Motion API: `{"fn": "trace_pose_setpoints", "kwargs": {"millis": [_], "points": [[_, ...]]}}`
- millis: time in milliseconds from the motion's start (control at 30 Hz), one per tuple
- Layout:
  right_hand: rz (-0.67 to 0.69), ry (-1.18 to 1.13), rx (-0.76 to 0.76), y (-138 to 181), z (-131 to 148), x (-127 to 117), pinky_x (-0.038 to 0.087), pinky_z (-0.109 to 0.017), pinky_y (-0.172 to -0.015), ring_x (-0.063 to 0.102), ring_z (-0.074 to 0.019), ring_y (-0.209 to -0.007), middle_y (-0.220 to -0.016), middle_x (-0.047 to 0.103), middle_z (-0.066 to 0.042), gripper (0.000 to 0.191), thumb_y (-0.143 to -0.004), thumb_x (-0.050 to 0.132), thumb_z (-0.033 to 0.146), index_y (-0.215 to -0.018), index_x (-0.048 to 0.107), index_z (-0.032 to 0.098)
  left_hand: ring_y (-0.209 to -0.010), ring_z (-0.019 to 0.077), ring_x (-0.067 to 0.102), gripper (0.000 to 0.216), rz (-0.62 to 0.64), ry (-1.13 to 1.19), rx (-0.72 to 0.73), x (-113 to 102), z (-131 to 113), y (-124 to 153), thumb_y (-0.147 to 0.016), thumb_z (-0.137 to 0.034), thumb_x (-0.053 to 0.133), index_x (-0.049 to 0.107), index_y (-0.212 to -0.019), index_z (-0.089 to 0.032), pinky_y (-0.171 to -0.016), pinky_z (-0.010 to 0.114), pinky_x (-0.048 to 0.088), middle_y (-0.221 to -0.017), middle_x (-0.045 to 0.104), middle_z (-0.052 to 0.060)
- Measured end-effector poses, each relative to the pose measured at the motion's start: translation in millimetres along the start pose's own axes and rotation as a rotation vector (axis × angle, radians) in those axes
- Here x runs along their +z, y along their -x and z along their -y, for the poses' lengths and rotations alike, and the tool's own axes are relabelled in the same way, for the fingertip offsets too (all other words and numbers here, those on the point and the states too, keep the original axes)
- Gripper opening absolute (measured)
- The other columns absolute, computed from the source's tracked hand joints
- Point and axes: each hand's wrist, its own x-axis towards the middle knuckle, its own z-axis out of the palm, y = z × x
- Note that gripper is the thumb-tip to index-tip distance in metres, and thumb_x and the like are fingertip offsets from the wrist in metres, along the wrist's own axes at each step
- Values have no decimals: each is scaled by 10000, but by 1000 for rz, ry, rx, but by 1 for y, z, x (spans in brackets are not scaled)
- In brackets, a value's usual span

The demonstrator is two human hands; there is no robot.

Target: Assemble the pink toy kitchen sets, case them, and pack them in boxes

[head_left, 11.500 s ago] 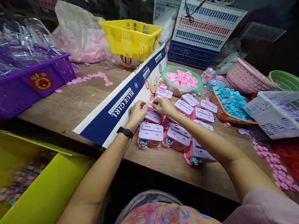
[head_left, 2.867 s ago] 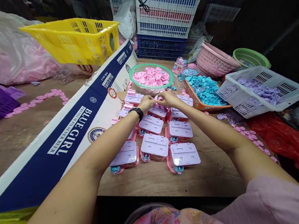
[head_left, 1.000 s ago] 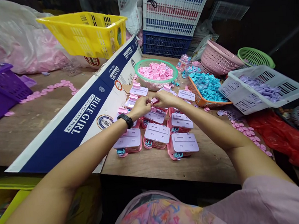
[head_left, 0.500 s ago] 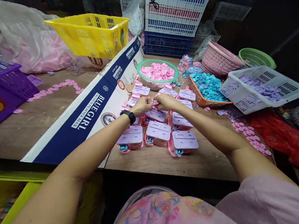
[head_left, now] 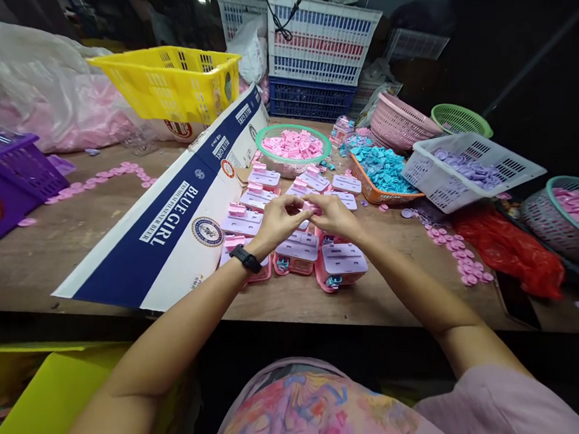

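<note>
My left hand (head_left: 280, 223) and my right hand (head_left: 336, 217) meet over the middle of a group of toy pieces, fingertips closed together on a small pink plastic part (head_left: 311, 206). Beneath them stand several pink box-shaped toys with lilac slotted tops, such as the front right toy (head_left: 343, 259) and the front middle toy (head_left: 296, 244). Pink parts sit on the lilac tops along the left side, one being the pink block (head_left: 237, 210). Small blue pieces show low on the front toys. My hands hide some of the toys behind them.
Behind the toys stands a green-rimmed basket (head_left: 327, 148) of pink parts. An orange basket (head_left: 367, 185) of blue parts and a white basket (head_left: 430, 189) of lilac parts are at right. A beer-carton cardboard panel (head_left: 170, 230) leans along the left. Pink discs (head_left: 466, 263) lie at right.
Both hands have come nearer to me, from the toys further back to those in front. A pink part now sits on the front left toy's top. The camera view has shifted slightly.
</note>
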Motion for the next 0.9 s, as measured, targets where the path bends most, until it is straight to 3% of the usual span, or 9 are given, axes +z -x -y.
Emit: {"fn": "trace_pose_setpoints", "kwargs": {"millis": [100,200,333,467,633,767,900], "points": [[-3,-316,74,11,-10,-1,526,-350,-844,714,-252,-917,-1097,763,-98,482,-880,740,317,-1334,672,171,-817,181,684,279,-136,6,29,-6,1,15,-805,-410,789,717,-911,-162,-775,304,542,-904,725,59],[-10,-611,167,16,-17,1,550,-348,-840,722,-225,-883,-1042,764,-90,449,-931,681,429,-1296,683,169,-903,185,692,184,-205,-122,137,-13,-4,30,-850,-333,771,714,-953,-192,-849,321,561,-987,726,58],[81,-793,126,15,-15,2,554,-320,-831,703,-189,-858,-1007,749,-61,410,-901,721,532,-1113,741,182,-1118,210,683,137,-119,-325,355,-21,-5,41,-929,-237,700,723,-1063,-217,-994,373,547,-1157,732,76],[250,-932,115,8,-13,-2,531,-286,-745,668,-174,-799,-876,721,-37,487,-761,863,580,-984,732,167,-1152,211,680,170,-42,-425,520,-32,7,39,-971,-209,654,713,-1131,-219,-1014,384,553,-1214,716,82],[393,-824,70,4,-15,1,466,-277,-719,600,-152,-757,-812,678,-23,463,-797,834,595,-864,708,154,-1152,222,651,207,63,-592,671,-45,21,33,-1014,-168,566,685,-1178,-212,-973,408,562,-1234,680,108],[331,-614,62,2,-17,18,394,-273,-647,544,-155,-727,-756,628,-14,480,-840,753,635,-799,692,161,-1129,246,615,294,118,-763,628,-45,33,37,-959,-53,516,678,-1158,-196,-951,433,548,-1258,638,131],[283,-432,34,-2,-22,29,406,-286,-685,592,-185,-801,-836,672,-49,436,-870,722,588,-796,729,158,-1124,278,588,369,118,-869,548,-41,37,49,-904,-1,495,688,-1162,-182,-897,428,511,-1217,634,135]]}}
